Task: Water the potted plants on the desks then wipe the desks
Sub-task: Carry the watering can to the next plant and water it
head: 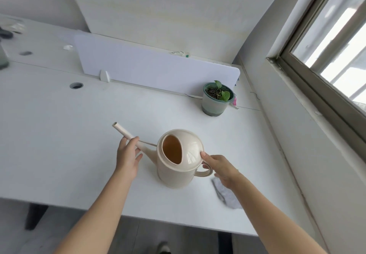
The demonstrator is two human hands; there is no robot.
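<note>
A cream watering can [178,166] stands on the white desk [59,134], its long spout pointing up and to the left. My left hand [127,158] wraps around the spout near its base. My right hand [217,168] grips the can's handle, thumb resting on the lid's edge. A small green-leaved plant in a pale green pot [216,99] stands at the desk's back right, well beyond the can. A grey cloth [225,194] lies on the desk under my right forearm, partly hidden by it.
A white divider panel [148,67] runs along the desk's back. Cable holes [76,85] sit at the left. Another desk with small items lies behind. A wall and window [326,45] bound the right side. The front edge is close to me.
</note>
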